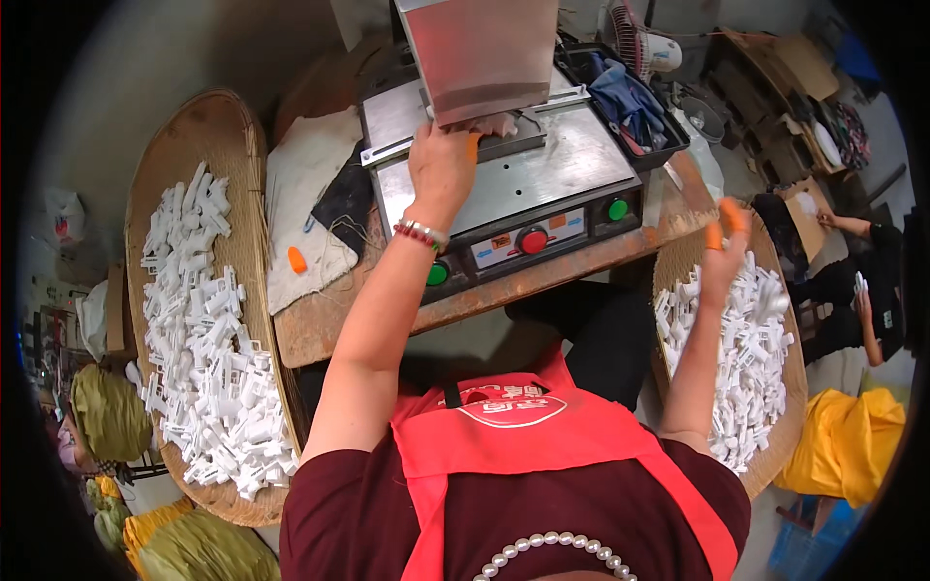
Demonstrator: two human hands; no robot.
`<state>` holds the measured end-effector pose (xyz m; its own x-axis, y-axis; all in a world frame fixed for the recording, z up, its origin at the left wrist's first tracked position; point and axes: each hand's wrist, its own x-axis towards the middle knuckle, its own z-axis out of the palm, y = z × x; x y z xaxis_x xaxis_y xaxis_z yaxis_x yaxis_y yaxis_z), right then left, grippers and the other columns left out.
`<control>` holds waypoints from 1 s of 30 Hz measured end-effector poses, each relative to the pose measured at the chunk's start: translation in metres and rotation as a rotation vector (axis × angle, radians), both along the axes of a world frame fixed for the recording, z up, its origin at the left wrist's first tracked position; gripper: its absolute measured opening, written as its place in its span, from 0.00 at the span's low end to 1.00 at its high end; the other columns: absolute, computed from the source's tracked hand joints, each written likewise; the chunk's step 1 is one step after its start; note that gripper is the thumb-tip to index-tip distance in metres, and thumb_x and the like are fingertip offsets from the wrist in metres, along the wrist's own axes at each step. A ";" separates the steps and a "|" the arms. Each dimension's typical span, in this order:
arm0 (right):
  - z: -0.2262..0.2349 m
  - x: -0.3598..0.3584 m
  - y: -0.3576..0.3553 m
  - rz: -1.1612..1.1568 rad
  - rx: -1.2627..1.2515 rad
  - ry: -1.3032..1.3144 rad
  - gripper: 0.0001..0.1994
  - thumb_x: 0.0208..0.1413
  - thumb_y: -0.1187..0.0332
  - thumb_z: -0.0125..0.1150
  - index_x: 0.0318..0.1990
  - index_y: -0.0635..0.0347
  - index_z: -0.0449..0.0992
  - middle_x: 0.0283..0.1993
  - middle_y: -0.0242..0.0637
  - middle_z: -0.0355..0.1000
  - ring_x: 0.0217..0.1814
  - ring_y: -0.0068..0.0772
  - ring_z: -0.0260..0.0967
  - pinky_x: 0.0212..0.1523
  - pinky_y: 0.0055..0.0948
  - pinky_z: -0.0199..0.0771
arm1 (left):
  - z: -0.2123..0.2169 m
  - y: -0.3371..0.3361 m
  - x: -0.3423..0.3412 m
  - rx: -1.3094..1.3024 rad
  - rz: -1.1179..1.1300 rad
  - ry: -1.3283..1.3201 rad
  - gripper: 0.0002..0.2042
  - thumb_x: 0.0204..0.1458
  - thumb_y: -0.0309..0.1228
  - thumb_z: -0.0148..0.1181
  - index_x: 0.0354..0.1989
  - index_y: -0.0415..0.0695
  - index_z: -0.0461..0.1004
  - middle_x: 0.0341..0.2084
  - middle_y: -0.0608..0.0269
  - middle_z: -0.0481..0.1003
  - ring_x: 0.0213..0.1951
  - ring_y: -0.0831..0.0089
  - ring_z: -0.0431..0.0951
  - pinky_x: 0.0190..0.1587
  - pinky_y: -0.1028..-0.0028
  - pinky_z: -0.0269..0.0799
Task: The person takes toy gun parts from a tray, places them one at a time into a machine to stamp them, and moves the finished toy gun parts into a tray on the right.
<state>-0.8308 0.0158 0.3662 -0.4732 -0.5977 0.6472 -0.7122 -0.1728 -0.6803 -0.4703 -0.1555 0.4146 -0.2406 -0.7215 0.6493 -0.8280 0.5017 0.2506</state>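
The steel housing (480, 63) blocks access from above; the metal plate (572, 167) has room rightward.

- Red apron (542, 441): pale lettering on the chest, with a curved white outline.
- White front panel (481, 261) of the machine (567, 160): blue arrow marks toward both ends.
- Same panel: orange sticker (501, 241) with dark lettering, and another orange sticker (556, 222), its print too small to tell.

The left hand (441, 167) reaches under the metal block (484, 63) of the machine (579, 169) — its fingertips are partly hidden. The right hand (728, 244), which wears orange finger covers (714, 235), is near the right basket (787, 416). White plastic pieces (208, 358) lie in this basket and also in the left basket (194, 131).
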 end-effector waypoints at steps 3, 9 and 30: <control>-0.030 0.026 -0.025 0.147 0.145 -0.042 0.23 0.54 0.72 0.58 0.58 0.63 0.65 0.58 0.43 0.65 0.66 0.39 0.55 0.66 0.33 0.48 | -0.003 -0.019 -0.015 0.035 0.065 -0.135 0.11 0.52 0.37 0.54 0.38 0.46 0.78 0.46 0.57 0.73 0.44 0.57 0.70 0.45 0.61 0.63; -0.045 0.049 -0.074 0.400 0.435 -0.133 0.37 0.49 0.58 0.66 0.64 0.60 0.58 0.62 0.47 0.60 0.65 0.38 0.55 0.63 0.30 0.52 | -0.010 0.048 0.052 0.039 -0.020 -0.151 0.19 0.51 0.42 0.56 0.50 0.50 0.72 0.54 0.52 0.67 0.56 0.50 0.63 0.54 0.51 0.57; -0.049 0.089 -0.036 0.282 0.166 -0.137 0.19 0.59 0.77 0.50 0.59 0.67 0.64 0.58 0.41 0.65 0.61 0.33 0.61 0.62 0.29 0.57 | -0.155 0.251 0.504 0.970 0.490 -0.461 0.22 0.41 0.15 0.49 0.47 0.47 0.70 0.53 0.54 0.67 0.53 0.50 0.67 0.52 0.60 0.67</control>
